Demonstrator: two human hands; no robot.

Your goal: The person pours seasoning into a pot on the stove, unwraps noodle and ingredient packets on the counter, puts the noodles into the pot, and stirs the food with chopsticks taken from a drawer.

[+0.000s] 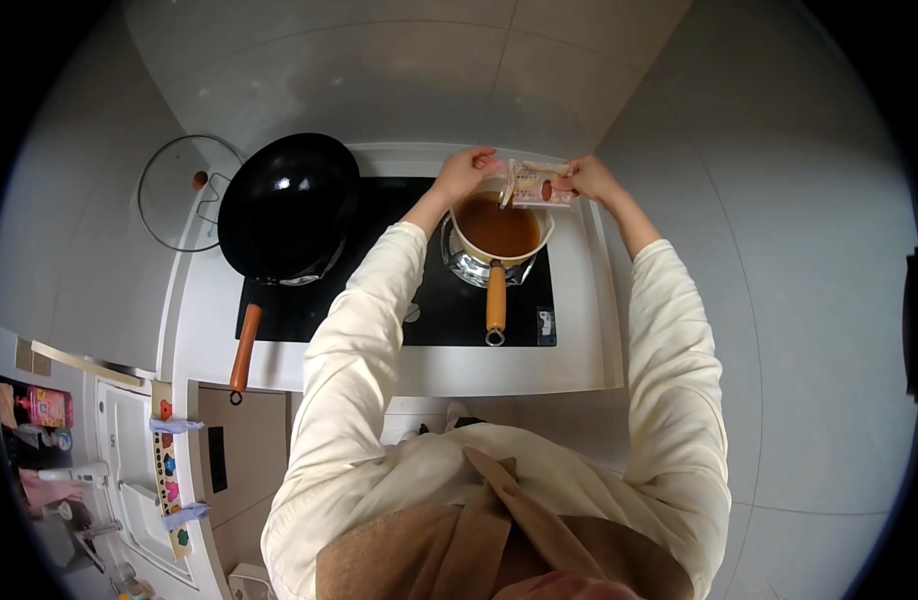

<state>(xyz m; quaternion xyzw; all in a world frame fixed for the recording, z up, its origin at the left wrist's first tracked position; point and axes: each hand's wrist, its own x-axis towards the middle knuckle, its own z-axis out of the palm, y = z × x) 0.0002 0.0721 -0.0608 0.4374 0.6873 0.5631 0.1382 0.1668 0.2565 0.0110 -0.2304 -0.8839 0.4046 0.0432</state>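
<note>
A small printed packet (534,184) is held over the back rim of a saucepan (463,237), tilted with its left end toward the pan. My right hand (591,178) pinches the packet's right end. Near its left end, my left hand (469,170) is closed at the fingertips; what it grips there is too small to make out. Brown liquid fills much of the saucepan, and a dark streak shows between the packet's left end and the liquid. The pan's wooden handle (496,298) points toward me.
A black wok (287,205) with a wooden handle (245,350) sits on the left of the black hob (389,330). Behind it, a glass lid (179,195) leans at the wall. A sink (144,480) and bottles (49,407) are at lower left.
</note>
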